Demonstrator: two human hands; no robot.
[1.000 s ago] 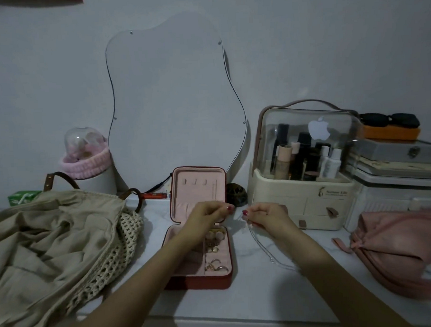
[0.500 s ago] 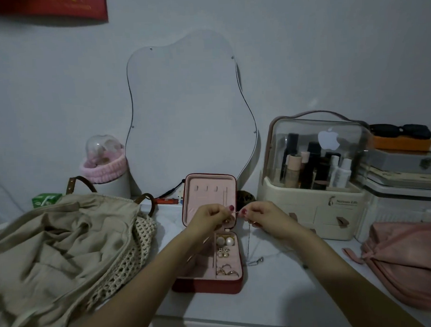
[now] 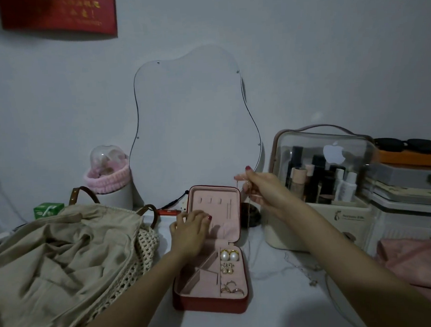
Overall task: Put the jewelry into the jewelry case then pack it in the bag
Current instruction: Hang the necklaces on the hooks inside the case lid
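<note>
White desk [image 3: 277, 296], frame centre: red pink-lined jewelry case [image 3: 210, 274] open. Left hand [image 3: 189, 235] fingers straight on its lid; right hand [image 3: 262, 194] pinching thin gold chain necklace [image 3: 248, 211] above it.

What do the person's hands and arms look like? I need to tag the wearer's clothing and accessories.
Both forearms are bare, with no sleeves in view. The left hand and right hand have red-painted fingernails. No watch, bracelet or glove shows; rings cannot be made out in the dim light.

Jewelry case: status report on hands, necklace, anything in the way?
Right hand pinches necklace chain, dangling beside open case. Left hand flat on lid lining. Earrings and rings inside. Bag left, nothing blocking.
</note>
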